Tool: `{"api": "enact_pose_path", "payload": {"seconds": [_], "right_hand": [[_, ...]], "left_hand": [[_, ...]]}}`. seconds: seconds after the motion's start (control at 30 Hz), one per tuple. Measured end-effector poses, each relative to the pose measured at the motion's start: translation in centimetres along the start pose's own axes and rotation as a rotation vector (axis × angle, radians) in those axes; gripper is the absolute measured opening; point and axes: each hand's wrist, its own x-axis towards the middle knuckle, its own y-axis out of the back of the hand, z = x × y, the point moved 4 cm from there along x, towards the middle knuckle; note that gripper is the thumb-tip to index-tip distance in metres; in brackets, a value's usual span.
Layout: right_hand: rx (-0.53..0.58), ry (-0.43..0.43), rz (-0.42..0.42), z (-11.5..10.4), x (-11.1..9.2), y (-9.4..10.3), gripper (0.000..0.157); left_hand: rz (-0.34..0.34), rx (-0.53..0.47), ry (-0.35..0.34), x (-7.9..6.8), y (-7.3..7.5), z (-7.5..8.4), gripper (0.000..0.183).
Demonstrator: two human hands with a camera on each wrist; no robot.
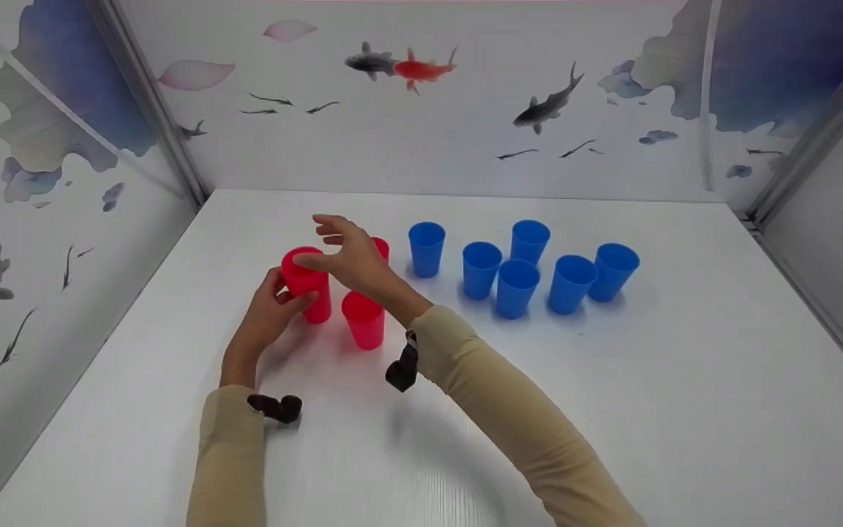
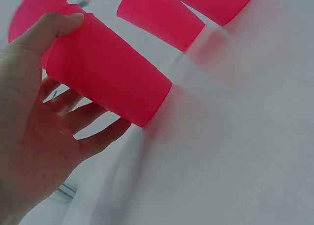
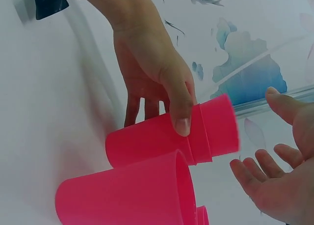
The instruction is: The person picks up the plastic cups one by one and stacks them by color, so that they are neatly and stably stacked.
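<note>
My left hand (image 1: 264, 315) grips a stack of nested red plastic cups (image 1: 317, 300) from its left side. In the left wrist view the thumb lies across the upper part of the stack (image 2: 108, 68), the other fingers behind it. Stepped rims show on the stack (image 3: 167, 136) in the right wrist view. Over the top hovers my right hand (image 1: 352, 256), fingers spread and holding nothing; the right wrist view shows a gap between it and the top cup. One red cup (image 1: 365, 322) stands upright just right of the stack. Another red cup (image 1: 381, 249) is mostly hidden behind the right hand.
Several upright blue cups stand to the right on the white table (image 1: 685, 410), among them a lone blue cup (image 1: 426, 250) nearest the red ones and a blue cup (image 1: 615, 271) farthest right. White panels (image 1: 421, 139) printed with fish enclose the table's back and sides.
</note>
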Motion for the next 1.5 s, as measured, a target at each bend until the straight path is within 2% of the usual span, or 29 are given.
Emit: {"api": "enact_pose_path", "payload": {"seconds": [0.37,0.63,0.77,1.03,1.23,1.5], "right_hand": [[-0.027,0.059,0.007,0.4,-1.3,3.0,0.071],[-0.009,0.1,-0.054,2.2,-2.7,4.4,0.069],[-0.022,0.104,-0.079,3.6,-3.2,4.6,0.071],[-0.011,0.021,-0.116,6.2,-3.9,4.8,0.078],[-0.042,0.006,-0.173,7.3,-4.4,4.3,0.083],[-0.055,-0.01,-0.241,8.4,-4.6,3.8,0.086]], "left_hand": [[0.013,0.015,0.028,0.1,0.0,0.0,0.089],[0.014,0.002,0.019,0.1,-0.2,-0.2,0.085],[0.013,-0.019,0.01,0.2,-0.2,-0.3,0.085],[0.007,-0.013,0.034,0.2,-0.2,-0.1,0.085],[0.007,-0.008,0.044,0.5,-0.2,-0.4,0.082],[0.011,-0.006,0.021,0.2,-0.2,-0.1,0.084]]}}
